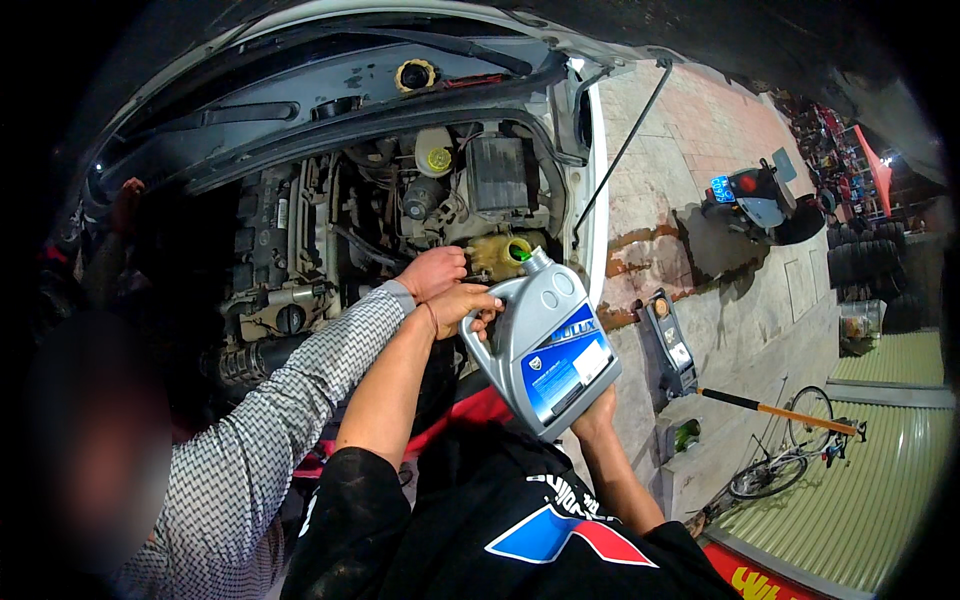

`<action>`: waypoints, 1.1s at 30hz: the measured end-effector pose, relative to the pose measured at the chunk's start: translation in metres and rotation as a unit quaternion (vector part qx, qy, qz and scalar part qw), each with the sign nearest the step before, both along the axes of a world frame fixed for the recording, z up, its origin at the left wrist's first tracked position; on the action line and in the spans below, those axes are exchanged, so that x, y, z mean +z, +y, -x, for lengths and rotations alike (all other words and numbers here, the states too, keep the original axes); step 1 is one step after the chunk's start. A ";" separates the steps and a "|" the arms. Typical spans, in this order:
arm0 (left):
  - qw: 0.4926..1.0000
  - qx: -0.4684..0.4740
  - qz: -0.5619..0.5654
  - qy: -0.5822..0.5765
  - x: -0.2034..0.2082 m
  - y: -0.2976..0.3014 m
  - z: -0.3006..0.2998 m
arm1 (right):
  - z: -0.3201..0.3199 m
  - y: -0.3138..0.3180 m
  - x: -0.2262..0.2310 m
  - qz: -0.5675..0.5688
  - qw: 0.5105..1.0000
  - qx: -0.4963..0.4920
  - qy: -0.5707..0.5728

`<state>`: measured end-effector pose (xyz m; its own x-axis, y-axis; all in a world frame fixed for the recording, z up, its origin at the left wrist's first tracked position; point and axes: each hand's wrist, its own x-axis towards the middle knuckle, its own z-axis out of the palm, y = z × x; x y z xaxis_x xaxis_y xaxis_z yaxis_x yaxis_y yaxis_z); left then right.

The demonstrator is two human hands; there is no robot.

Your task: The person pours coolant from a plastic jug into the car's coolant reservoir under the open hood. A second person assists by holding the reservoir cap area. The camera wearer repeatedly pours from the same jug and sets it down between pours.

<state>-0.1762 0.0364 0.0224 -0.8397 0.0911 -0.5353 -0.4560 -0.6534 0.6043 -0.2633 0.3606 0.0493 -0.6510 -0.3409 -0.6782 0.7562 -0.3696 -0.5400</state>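
Observation:
A grey plastic jug [512,345] with a blue label is tipped over the engine bay. My left hand [468,306] is closed round its handle. My right hand [598,414] grips the jug's base from below, its fingers partly hidden. The jug's mouth sits at the round neck of a yellowed plastic coolant tank [487,257], and green liquid shows there. A co-worker's hand [436,272], at the end of a grey patterned sleeve [300,420], reaches to the tank just beyond my left hand.
Around the tank lie a black box [497,175], a reservoir with a yellow cap [438,158] and the engine [280,240]. A loose cap [415,75] rests near the windscreen. At right are a thin rod [625,150], a floor jack [670,345], a scooter [757,200] and a bicycle [770,475].

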 end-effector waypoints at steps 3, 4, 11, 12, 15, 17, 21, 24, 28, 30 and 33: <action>1.000 -0.001 0.002 0.005 0.002 0.000 0.000 | 0.001 0.002 -0.004 -0.010 1.000 0.002 0.007; 1.000 -0.001 -0.002 0.004 0.003 0.000 0.000 | 0.001 0.003 -0.005 -0.010 1.000 0.002 0.005; 1.000 0.004 0.008 0.017 0.025 0.000 -0.003 | 0.002 -0.003 -0.002 0.001 1.000 -0.003 0.005; 1.000 0.007 0.006 0.015 0.027 -0.001 -0.003 | 0.002 -0.005 -0.003 0.001 1.000 -0.006 0.010; 0.999 0.000 0.040 0.031 0.042 0.000 0.003 | 0.006 0.000 -0.015 0.045 0.999 0.012 -0.024; 0.998 0.004 0.055 0.032 0.060 0.001 0.001 | 0.005 0.001 -0.027 0.073 0.997 0.022 -0.030; 0.996 0.044 0.041 0.066 0.089 0.019 -0.003 | 0.005 0.000 -0.037 0.099 0.993 0.044 -0.037; 0.995 0.044 0.038 0.085 0.133 0.053 -0.014 | 0.006 0.009 -0.044 0.135 0.987 0.082 -0.021; 0.981 -0.018 0.175 0.083 0.194 0.114 -0.027 | 0.004 0.027 -0.044 0.153 0.979 0.134 0.036; 0.913 0.011 0.359 0.195 0.195 0.157 -0.027 | 0.007 0.044 -0.055 0.050 0.987 0.114 0.100; 0.928 -0.046 0.343 0.140 0.197 0.195 -0.024 | 0.008 0.067 -0.026 -0.026 0.997 0.054 0.047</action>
<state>-0.1522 0.2309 0.2191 -0.9601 -0.1119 -0.2562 -0.2536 -0.0375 0.9666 -0.2711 0.4278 0.0229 -0.6736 -0.3785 -0.6348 0.7354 -0.2575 -0.6268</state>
